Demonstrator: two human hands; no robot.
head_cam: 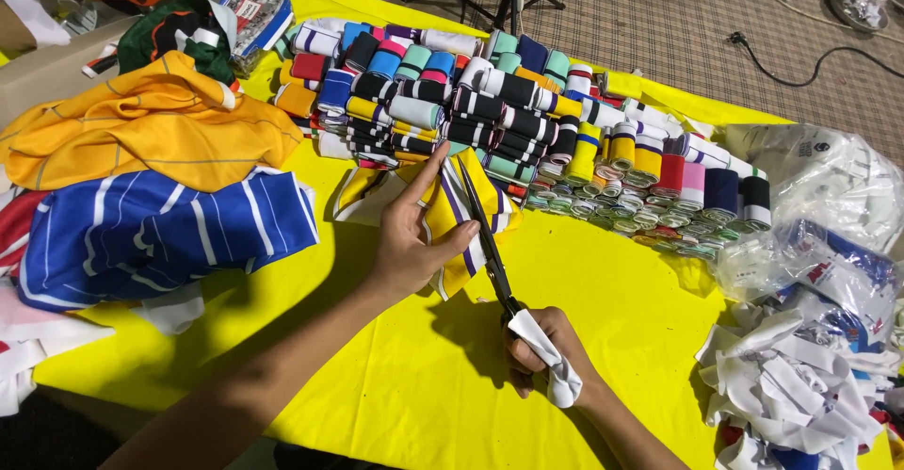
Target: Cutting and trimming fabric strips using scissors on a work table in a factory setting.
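My left hand [410, 244] presses down on a yellow fabric piece with purple and white stripes [471, 202], fingers spread across it. My right hand [541, 348] grips a pair of black scissors [485, 235] whose handles are wrapped in white cloth. The blades point away from me and lie into the striped fabric, right beside my left fingers. All of this rests on a yellow table cover [405, 376].
A big heap of rolled striped ribbing in many colours [508, 121] lies beyond the fabric. Folded blue striped [160, 235] and orange garments [141, 121] are stacked at the left. White scraps [800, 385] and plastic bags [829, 187] sit at the right.
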